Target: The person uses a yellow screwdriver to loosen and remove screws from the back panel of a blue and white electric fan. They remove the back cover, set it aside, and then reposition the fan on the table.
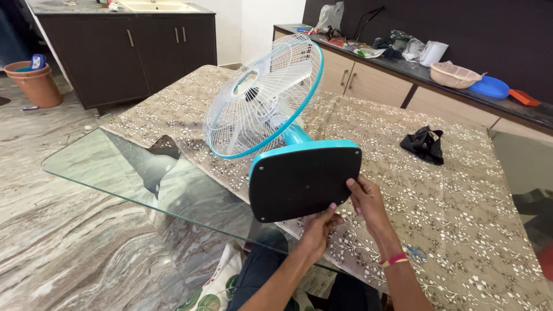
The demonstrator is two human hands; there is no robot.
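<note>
Lying tipped on its grille across the glass table, the table fan showed a white wire cage, teal rim and teal neck; its base, dark underside turned toward the camera, stood raised off the floral tablecloth. The left hand gripped the base's lower edge with fingers curled onto it; the right hand clasped the lower right corner, thumb on the dark face, a red band at the wrist. 1 crumpled black cloth lay well apart on the tablecloth; 1 pink bowl sat on the far counter.
</note>
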